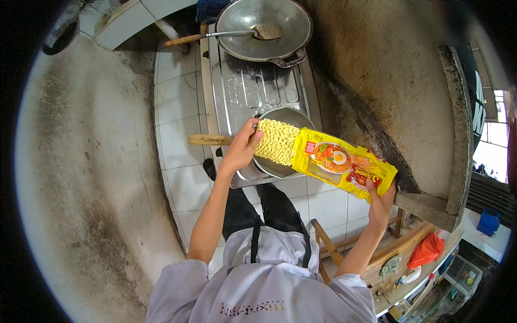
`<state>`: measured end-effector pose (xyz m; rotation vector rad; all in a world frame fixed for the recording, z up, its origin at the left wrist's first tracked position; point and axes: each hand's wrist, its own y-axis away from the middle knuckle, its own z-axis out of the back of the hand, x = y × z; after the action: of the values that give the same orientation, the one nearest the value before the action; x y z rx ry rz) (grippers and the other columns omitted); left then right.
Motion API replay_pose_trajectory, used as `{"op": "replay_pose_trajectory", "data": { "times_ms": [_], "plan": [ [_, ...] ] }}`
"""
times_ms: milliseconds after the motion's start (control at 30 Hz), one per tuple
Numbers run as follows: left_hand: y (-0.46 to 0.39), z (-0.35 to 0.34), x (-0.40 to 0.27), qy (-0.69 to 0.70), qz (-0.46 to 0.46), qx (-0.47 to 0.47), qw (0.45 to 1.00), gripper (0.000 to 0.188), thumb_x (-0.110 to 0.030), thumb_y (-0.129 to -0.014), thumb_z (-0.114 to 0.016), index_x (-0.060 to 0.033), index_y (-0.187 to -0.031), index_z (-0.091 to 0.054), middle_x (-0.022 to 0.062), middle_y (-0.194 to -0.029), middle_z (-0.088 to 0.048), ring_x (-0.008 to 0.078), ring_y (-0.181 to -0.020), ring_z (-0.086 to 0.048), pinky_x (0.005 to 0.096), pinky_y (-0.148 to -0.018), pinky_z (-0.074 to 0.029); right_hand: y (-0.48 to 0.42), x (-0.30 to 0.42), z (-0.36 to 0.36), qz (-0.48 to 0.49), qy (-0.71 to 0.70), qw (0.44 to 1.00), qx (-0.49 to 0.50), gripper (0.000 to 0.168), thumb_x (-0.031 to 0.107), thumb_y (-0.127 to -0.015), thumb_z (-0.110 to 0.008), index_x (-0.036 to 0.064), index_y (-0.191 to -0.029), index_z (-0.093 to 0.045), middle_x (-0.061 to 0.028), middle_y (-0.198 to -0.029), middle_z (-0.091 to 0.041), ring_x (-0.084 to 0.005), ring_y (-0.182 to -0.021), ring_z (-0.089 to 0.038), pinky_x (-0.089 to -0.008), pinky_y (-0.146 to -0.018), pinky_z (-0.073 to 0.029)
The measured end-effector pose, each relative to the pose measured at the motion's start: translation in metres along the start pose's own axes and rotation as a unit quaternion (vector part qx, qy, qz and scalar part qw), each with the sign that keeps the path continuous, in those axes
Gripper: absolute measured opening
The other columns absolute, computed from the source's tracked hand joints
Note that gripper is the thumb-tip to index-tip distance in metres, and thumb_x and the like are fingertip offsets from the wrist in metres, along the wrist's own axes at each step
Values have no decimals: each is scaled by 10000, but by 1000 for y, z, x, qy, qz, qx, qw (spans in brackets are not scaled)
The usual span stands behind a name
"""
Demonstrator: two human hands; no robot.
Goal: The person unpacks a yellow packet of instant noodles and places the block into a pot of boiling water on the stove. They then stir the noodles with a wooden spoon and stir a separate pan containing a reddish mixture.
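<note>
My left hand (241, 148) grips the outer end of a block of dried noodles (276, 142), pale yellow and wavy. The block's other end sits inside the mouth of a yellow plastic noodle packet (343, 163). At the packet's far end, my right hand (380, 198) holds it with the thumb on top. Beneath the noodles a metal saucepan (288, 114) stands on the near end of a stove (258, 87). Its wooden handle (209, 139) points left, partly hidden by my left hand. Most of the pan's inside is covered by the noodles and packet.
On the stove's far end sits a large wok (238, 20), with a perforated spatula (266, 31) lying across it. Stained walls (97, 161) rise on both sides. A wooden table (379, 252) at lower right bears a red plastic bag (426, 250). A blue container (488, 221) stands farther right.
</note>
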<state>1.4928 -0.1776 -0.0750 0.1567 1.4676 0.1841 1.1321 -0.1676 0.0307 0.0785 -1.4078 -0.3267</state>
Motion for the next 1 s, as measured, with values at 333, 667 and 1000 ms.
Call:
{"op": "replay_pose_trajectory", "data": {
  "times_ms": [333,667,1000],
  "plan": [
    [10,-13,-26,-171,-14,-100,980,196,-148,-953,-535,-27,-1080,-448,178,-751,-588,305,-657,-576,381,-628,-444,2,26,-29,70,174,982,1,454,51,-853,-679,-22,-1247,-466,-118,-1168,-576,-183,-1060,-556,-313,-926,-442],
    [13,-51,-23,-231,10,-117,966,253,-189,-910,-589,-16,-1058,-479,215,-679,-604,434,-667,-599,496,-586,-440,12,60,-58,141,191,971,4,351,7,-861,-646,-36,-1172,-491,-112,-1068,-607,-159,-967,-584,-288,-848,-471],
    [9,-67,-22,-269,5,-91,959,301,-118,-890,-569,34,-1130,-471,274,-728,-615,490,-719,-595,546,-675,-477,12,63,-71,156,208,965,35,323,3,-861,-639,-48,-1145,-492,-119,-1029,-612,-155,-945,-581,-289,-825,-473]
  ]
}}
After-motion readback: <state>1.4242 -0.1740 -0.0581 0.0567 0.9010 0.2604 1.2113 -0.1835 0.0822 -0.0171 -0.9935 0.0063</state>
